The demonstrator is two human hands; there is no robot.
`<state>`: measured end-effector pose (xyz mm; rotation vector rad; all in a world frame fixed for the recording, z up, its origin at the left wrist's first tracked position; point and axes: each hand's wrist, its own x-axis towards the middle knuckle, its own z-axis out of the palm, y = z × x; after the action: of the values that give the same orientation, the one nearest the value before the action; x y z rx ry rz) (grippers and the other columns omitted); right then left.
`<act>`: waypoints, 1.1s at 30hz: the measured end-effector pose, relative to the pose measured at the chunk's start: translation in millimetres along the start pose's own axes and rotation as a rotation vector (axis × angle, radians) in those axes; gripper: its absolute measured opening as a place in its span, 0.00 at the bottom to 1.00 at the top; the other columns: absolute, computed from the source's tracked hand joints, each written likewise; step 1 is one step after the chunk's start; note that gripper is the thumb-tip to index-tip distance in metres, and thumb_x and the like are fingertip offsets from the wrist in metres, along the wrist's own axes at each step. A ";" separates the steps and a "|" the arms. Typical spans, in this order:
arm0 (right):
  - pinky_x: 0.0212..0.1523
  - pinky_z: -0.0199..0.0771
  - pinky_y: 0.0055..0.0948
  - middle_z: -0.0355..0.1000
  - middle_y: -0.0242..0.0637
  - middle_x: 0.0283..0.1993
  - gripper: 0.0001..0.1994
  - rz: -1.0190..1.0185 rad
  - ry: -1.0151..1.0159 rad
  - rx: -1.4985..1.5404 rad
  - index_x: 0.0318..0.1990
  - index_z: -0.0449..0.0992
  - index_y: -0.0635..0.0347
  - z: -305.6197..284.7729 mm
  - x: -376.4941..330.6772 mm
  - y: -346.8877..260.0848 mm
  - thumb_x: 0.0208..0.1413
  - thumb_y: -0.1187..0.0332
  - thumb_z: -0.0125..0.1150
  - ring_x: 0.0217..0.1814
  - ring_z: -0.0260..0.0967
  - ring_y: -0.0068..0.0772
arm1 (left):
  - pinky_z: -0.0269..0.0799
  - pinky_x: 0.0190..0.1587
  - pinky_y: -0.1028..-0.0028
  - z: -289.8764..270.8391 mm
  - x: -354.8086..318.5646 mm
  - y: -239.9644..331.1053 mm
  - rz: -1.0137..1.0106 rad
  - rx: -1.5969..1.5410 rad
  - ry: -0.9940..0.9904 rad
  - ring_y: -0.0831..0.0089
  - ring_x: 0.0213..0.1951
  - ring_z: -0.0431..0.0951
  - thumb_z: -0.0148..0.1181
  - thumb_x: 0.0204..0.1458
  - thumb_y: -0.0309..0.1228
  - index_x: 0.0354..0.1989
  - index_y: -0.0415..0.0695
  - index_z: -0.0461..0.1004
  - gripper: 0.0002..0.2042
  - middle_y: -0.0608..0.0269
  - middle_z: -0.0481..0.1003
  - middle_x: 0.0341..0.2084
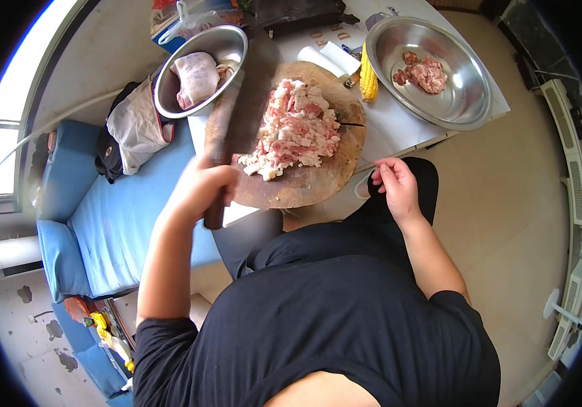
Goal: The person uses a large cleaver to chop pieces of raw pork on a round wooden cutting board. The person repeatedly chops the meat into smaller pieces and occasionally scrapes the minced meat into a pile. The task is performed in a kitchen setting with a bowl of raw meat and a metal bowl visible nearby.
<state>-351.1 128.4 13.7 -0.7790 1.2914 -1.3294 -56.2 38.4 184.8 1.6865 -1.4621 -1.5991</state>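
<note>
My left hand (206, 184) is closed round the handle of a cleaver (245, 112), its broad dark blade blurred and raised over the left side of a round wooden chopping block (314, 193). A heap of chopped pink and white meat (297, 129) covers the middle of the block. Off the block's right edge, my right hand (399, 188) hangs above my knee, fingers loosely curled and apart, with nothing visible in them. A steel bowl (163, 91) at the back left holds a pale slab of meat with skin (196, 78). Minced meat (426, 73) lies in the large steel basin (467, 108) at the right.
An ear of corn (368, 78) lies between block and basin on the white table (403, 139). White paper (335, 57) and a dark bag (297, 13) are behind the block. A blue sofa (128, 210) with bags (138, 129) stands at the left, a radiator (565, 149) at the right.
</note>
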 end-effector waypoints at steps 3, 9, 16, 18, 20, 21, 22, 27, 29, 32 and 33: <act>0.28 0.63 0.17 0.68 0.27 0.29 0.08 -0.039 0.063 -0.049 0.40 0.72 0.59 -10.4 5.7 6.1 0.61 0.65 0.50 0.29 0.63 0.17 | 0.61 0.15 0.77 -7.0 15.3 1.0 -0.057 -0.002 -0.091 0.76 0.12 0.66 0.54 0.40 0.23 0.28 0.39 0.63 0.07 0.63 0.66 0.14; 0.28 0.62 0.16 0.68 0.27 0.29 0.09 -0.091 0.087 -0.055 0.40 0.72 0.59 -22.4 8.1 9.4 0.61 0.64 0.50 0.29 0.64 0.16 | 0.61 0.14 0.77 -13.2 -14.7 23.7 0.157 -0.148 0.006 0.75 0.10 0.64 0.53 0.38 0.23 0.26 0.38 0.64 0.06 0.62 0.65 0.11; 0.29 0.63 0.16 0.69 0.27 0.29 0.09 -0.092 0.024 -0.037 0.40 0.72 0.60 -0.9 11.0 -7.6 0.61 0.65 0.49 0.30 0.64 0.17 | 0.61 0.14 0.76 -4.6 5.0 18.0 -0.038 0.030 -0.102 0.76 0.11 0.65 0.54 0.39 0.24 0.24 0.39 0.64 0.06 0.63 0.66 0.12; 0.29 0.63 0.16 0.68 0.27 0.29 0.09 -0.109 0.015 -0.005 0.40 0.72 0.59 -3.5 11.1 -7.6 0.61 0.65 0.49 0.30 0.64 0.17 | 0.61 0.14 0.77 -12.2 -6.9 29.7 0.051 -0.048 -0.074 0.76 0.10 0.64 0.54 0.39 0.24 0.26 0.39 0.64 0.07 0.63 0.65 0.11; 0.29 0.63 0.16 0.68 0.27 0.29 0.09 -0.096 0.017 -0.008 0.40 0.72 0.59 -6.2 8.7 -4.6 0.61 0.64 0.49 0.30 0.63 0.17 | 0.61 0.15 0.77 -13.9 -17.5 37.6 0.126 -0.131 -0.030 0.76 0.11 0.65 0.54 0.41 0.24 0.26 0.39 0.65 0.05 0.63 0.66 0.11; 0.29 0.63 0.16 0.68 0.27 0.29 0.09 -0.087 0.019 -0.003 0.40 0.72 0.60 -5.7 9.2 -1.6 0.61 0.64 0.49 0.30 0.63 0.17 | 0.61 0.16 0.77 -14.9 -19.5 38.5 0.158 -0.188 -0.066 0.76 0.11 0.65 0.53 0.41 0.24 0.25 0.39 0.65 0.04 0.62 0.66 0.12; 0.29 0.62 0.16 0.68 0.27 0.29 0.09 -0.079 0.022 0.002 0.40 0.71 0.60 -5.4 9.0 0.2 0.61 0.64 0.49 0.30 0.63 0.17 | 0.62 0.16 0.76 -14.2 -16.9 34.2 0.104 -0.132 -0.034 0.75 0.11 0.65 0.54 0.41 0.25 0.23 0.39 0.66 0.04 0.62 0.67 0.12; 0.27 0.62 0.16 0.67 0.27 0.29 0.08 -0.004 -0.028 -0.014 0.41 0.71 0.60 0.9 5.3 1.0 0.61 0.66 0.49 0.29 0.63 0.17 | 0.62 0.16 0.76 -6.4 6.7 0.7 -0.112 -0.052 -0.106 0.74 0.12 0.66 0.54 0.40 0.24 0.22 0.39 0.64 0.05 0.61 0.65 0.12; 0.27 0.62 0.16 0.67 0.28 0.29 0.08 -0.022 0.001 0.010 0.41 0.71 0.60 -4.0 4.6 -2.1 0.61 0.66 0.49 0.29 0.62 0.16 | 0.61 0.14 0.77 -7.6 -11.3 23.7 -0.041 -0.100 -0.112 0.75 0.11 0.65 0.54 0.40 0.24 0.23 0.39 0.64 0.05 0.62 0.66 0.12; 0.26 0.62 0.16 0.66 0.28 0.29 0.08 -0.024 0.009 0.040 0.41 0.71 0.60 -7.0 4.4 2.5 0.62 0.66 0.49 0.28 0.61 0.16 | 0.62 0.16 0.77 -6.1 -24.7 30.4 0.132 -0.187 -0.004 0.75 0.11 0.65 0.53 0.40 0.23 0.25 0.39 0.65 0.05 0.62 0.66 0.12; 0.26 0.62 0.16 0.66 0.28 0.29 0.08 -0.024 0.008 0.036 0.40 0.71 0.60 -6.2 4.8 3.1 0.62 0.66 0.49 0.28 0.61 0.16 | 0.62 0.17 0.77 -3.4 -28.1 28.7 0.141 -0.215 0.044 0.75 0.12 0.65 0.53 0.39 0.23 0.24 0.39 0.64 0.04 0.62 0.66 0.12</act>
<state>-357.2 125.9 8.5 -0.7668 1.2652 -1.3725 -59.2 50.3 223.2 1.4566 -1.3062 -1.5708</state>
